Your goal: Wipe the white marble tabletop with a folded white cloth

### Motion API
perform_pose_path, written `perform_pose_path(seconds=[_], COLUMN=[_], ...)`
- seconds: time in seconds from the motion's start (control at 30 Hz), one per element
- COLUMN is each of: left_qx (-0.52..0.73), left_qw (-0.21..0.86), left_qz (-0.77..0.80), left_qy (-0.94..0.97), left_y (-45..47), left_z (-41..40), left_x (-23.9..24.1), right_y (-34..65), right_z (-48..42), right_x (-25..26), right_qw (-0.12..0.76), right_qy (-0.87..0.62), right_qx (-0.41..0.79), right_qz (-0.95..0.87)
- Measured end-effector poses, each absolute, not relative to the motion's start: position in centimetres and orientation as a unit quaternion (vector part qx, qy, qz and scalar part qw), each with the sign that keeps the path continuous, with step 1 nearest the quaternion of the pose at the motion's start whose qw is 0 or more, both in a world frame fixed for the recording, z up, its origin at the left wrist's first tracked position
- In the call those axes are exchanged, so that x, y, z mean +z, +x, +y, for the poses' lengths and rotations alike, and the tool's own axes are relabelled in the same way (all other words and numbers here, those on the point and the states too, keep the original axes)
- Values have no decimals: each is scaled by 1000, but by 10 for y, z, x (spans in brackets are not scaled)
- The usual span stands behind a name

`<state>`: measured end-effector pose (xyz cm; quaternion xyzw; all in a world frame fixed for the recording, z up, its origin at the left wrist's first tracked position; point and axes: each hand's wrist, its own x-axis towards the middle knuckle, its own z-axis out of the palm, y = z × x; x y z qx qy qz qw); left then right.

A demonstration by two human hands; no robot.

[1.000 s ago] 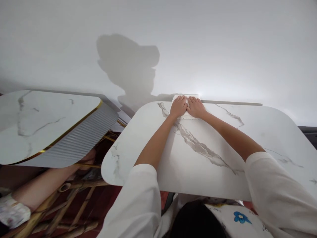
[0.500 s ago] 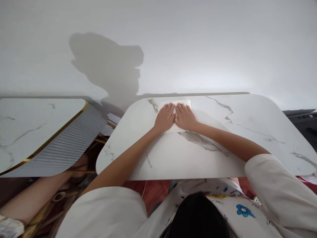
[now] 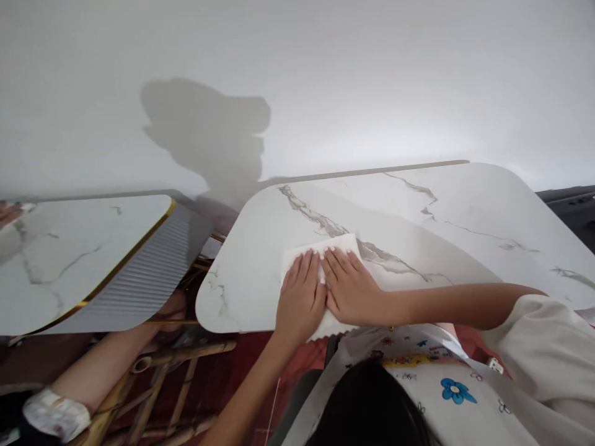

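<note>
**Two hands flat on a white cloth at the bench's near edge**

Seen from above, the left hand [image 3: 301,296] and right hand [image 3: 349,288] lie side by side, palms down, fingers straight and together, thumbs touching. Both press flat on a folded white cloth [image 3: 320,246]; neither hand is closed around it. The cloth sits on a white marble-patterned bench [image 3: 465,223], at its near edge. Its far edge shows just beyond the fingertips, and its near edge sticks out under the wrists, slightly over the bench's rim.

Well to the left of the hands stands a second marble top [image 3: 79,248] with a gold rim and ribbed side. Below it, another person's arm [image 3: 106,365] reaches across wooden chair frames [image 3: 153,378]. Beyond the hands, a plain white wall [image 3: 372,80] carries a shadow.
</note>
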<state>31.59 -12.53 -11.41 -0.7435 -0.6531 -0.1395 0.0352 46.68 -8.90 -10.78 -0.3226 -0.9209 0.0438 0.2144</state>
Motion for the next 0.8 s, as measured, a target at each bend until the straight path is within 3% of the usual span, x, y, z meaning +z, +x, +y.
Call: perform_pose_path(seconds=[0.3, 0.8], left_qx=[-126, -140], left_qw=[19, 18], left_qz=[-626, -594], left_qy=[-769, -792], left_y=[357, 353], left_z=[-122, 53], left_x=[-117, -116], right_y=[514, 507], right_z=[-93, 66], right_x=[-104, -108], right_qw=[182, 162], right_qy=[-348, -377], right_qx=[69, 0], right_qz=[-917, -912])
